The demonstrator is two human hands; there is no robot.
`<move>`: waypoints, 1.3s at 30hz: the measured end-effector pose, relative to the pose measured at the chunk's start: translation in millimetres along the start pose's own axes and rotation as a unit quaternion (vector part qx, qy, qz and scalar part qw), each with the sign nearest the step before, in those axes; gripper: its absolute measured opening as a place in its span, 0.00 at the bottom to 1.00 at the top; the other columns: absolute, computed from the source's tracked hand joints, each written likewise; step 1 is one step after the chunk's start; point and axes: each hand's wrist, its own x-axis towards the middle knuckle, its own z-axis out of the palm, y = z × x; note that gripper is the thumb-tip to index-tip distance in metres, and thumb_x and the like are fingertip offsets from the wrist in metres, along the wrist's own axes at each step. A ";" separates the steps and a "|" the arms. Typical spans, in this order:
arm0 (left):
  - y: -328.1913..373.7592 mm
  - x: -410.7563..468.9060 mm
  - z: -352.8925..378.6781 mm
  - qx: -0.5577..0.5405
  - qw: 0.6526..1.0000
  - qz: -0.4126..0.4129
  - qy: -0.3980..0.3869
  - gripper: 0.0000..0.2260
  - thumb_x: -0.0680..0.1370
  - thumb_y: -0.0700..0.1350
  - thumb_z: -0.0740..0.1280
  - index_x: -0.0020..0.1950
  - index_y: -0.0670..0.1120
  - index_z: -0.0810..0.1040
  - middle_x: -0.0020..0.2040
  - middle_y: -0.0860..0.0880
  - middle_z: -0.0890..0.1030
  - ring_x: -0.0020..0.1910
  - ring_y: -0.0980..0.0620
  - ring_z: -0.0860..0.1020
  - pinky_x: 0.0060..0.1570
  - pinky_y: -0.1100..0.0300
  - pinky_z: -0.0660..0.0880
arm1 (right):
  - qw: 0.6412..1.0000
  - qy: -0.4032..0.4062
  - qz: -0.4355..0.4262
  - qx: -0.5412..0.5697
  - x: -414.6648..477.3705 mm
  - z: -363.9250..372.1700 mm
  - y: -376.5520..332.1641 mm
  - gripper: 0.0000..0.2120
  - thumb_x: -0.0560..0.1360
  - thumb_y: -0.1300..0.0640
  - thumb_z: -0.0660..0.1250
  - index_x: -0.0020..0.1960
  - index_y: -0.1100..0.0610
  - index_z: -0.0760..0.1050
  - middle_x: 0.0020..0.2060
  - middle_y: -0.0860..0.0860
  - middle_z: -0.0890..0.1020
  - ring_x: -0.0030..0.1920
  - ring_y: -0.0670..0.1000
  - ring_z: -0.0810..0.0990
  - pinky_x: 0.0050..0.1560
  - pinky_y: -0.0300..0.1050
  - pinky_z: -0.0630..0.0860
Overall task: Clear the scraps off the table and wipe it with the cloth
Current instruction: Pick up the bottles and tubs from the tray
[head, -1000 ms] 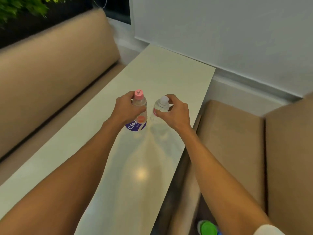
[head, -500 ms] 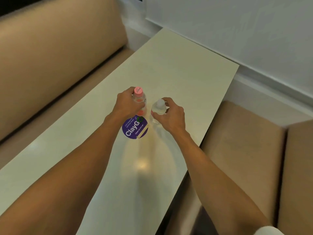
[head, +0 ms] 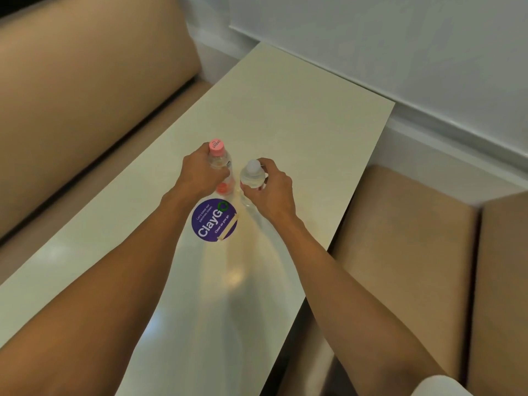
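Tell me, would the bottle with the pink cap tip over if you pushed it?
Probably: the pink-capped bottle is tall and narrow. Its clear plastic looks thin, so likely light and squashy. The left hand gripping it should steady it.

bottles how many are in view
2. The pink-capped bottle is gripped in the left hand; the white-capped bottle is just right of it, gripped in the right hand. The arms could hide more.

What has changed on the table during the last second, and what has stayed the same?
The left hand and its pink-capped bottle have drawn off the purple sticker, which now shows whole, with a wooden stick lying on it. The view also shifted. Unchanged: the right hand grips the white-capped bottle; nothing was let go.
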 end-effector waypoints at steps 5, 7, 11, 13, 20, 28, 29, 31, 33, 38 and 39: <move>0.4 -1.3 0.9 -0.008 1.000 -0.015 -0.007 0.29 0.78 0.43 0.75 0.78 0.48 0.68 0.70 0.46 0.77 0.61 0.47 0.77 0.60 0.55 0.72 | 0.999 -0.021 0.024 0.014 0.9 0.2 -0.7 0.34 0.72 0.50 0.80 0.73 0.52 0.70 0.64 0.53 0.81 0.60 0.56 0.80 0.61 0.56 0.80; -2.8 -3.5 1.2 -0.002 0.999 -0.044 -0.012 0.36 0.78 0.44 0.76 0.82 0.48 0.62 0.76 0.44 0.73 0.70 0.42 0.75 0.63 0.51 0.74 | 0.999 -0.038 0.039 0.007 0.0 -0.7 -0.3 0.40 0.71 0.48 0.81 0.77 0.50 0.64 0.68 0.54 0.78 0.65 0.57 0.78 0.64 0.57 0.78; -14.2 -17.7 3.0 0.035 0.993 -0.112 -0.030 0.41 0.78 0.50 0.77 0.84 0.47 0.57 0.79 0.42 0.69 0.70 0.39 0.76 0.52 0.53 0.73 | 0.998 -0.041 0.047 -0.015 -10.1 -5.5 4.6 0.42 0.72 0.49 0.81 0.78 0.50 0.61 0.71 0.53 0.75 0.68 0.56 0.76 0.66 0.57 0.77; -18.3 -28.3 3.2 0.043 0.991 -0.119 -0.036 0.41 0.78 0.53 0.76 0.84 0.46 0.58 0.78 0.42 0.69 0.69 0.38 0.76 0.51 0.52 0.74 | 0.998 -0.032 0.050 -0.011 -19.8 -9.2 6.7 0.39 0.74 0.49 0.79 0.78 0.50 0.63 0.70 0.53 0.76 0.67 0.56 0.76 0.65 0.56 0.78; -16.9 -77.5 -1.1 0.073 0.990 -0.106 -0.055 0.33 0.78 0.48 0.75 0.80 0.46 0.66 0.73 0.43 0.76 0.65 0.40 0.78 0.51 0.51 0.78 | 0.998 -0.010 0.054 -0.002 -75.8 -30.6 11.1 0.25 0.78 0.55 0.74 0.73 0.52 0.71 0.63 0.51 0.79 0.60 0.53 0.79 0.62 0.50 0.79; 17.9 -165.4 11.6 0.060 0.992 0.009 -0.110 0.19 0.81 0.46 0.69 0.72 0.45 0.77 0.64 0.49 0.80 0.59 0.50 0.76 0.54 0.59 0.70 | 0.998 0.031 0.059 0.003 -176.3 -73.7 12.4 0.11 0.81 0.58 0.68 0.62 0.52 0.80 0.52 0.47 0.83 0.46 0.47 0.82 0.40 0.33 0.76; 21.5 -179.6 14.5 0.057 0.991 0.021 -0.122 0.18 0.82 0.46 0.69 0.71 0.45 0.77 0.64 0.49 0.81 0.58 0.51 0.77 0.53 0.58 0.72 | 0.997 0.041 0.058 0.002 -192.1 -80.1 13.0 0.10 0.81 0.58 0.67 0.60 0.51 0.81 0.51 0.46 0.83 0.44 0.45 0.82 0.38 0.31 0.75; 28.4 -208.9 21.5 0.056 0.987 0.051 -0.142 0.17 0.82 0.46 0.69 0.70 0.45 0.78 0.62 0.48 0.82 0.59 0.49 0.80 0.55 0.55 0.77 | 0.996 0.064 0.059 0.002 -225.7 -92.9 15.0 0.09 0.81 0.58 0.67 0.58 0.51 0.82 0.49 0.45 0.83 0.42 0.44 0.82 0.36 0.29 0.75; 32.7 -240.5 30.3 0.063 0.982 0.082 -0.159 0.16 0.82 0.47 0.69 0.69 0.46 0.79 0.62 0.48 0.83 0.60 0.47 0.81 0.59 0.52 0.80 | 0.994 0.085 0.065 0.011 -259.4 -105.1 21.4 0.08 0.80 0.59 0.68 0.56 0.50 0.82 0.45 0.46 0.84 0.39 0.45 0.81 0.39 0.33 0.78; 32.1 -321.6 58.7 0.056 0.966 0.148 -0.206 0.15 0.83 0.47 0.68 0.69 0.47 0.79 0.62 0.49 0.82 0.61 0.48 0.80 0.57 0.58 0.75 | 0.988 0.125 0.087 0.022 -348.2 -130.2 46.3 0.08 0.79 0.58 0.68 0.53 0.45 0.81 0.44 0.46 0.85 0.43 0.48 0.84 0.46 0.41 0.82; 30.4 -337.8 65.5 0.051 0.962 0.158 -0.217 0.15 0.83 0.46 0.67 0.69 0.47 0.79 0.61 0.50 0.82 0.60 0.49 0.80 0.56 0.59 0.74 | 0.986 0.134 0.096 0.023 -365.2 -133.8 53.4 0.08 0.79 0.57 0.69 0.52 0.44 0.81 0.43 0.46 0.85 0.43 0.48 0.84 0.47 0.41 0.82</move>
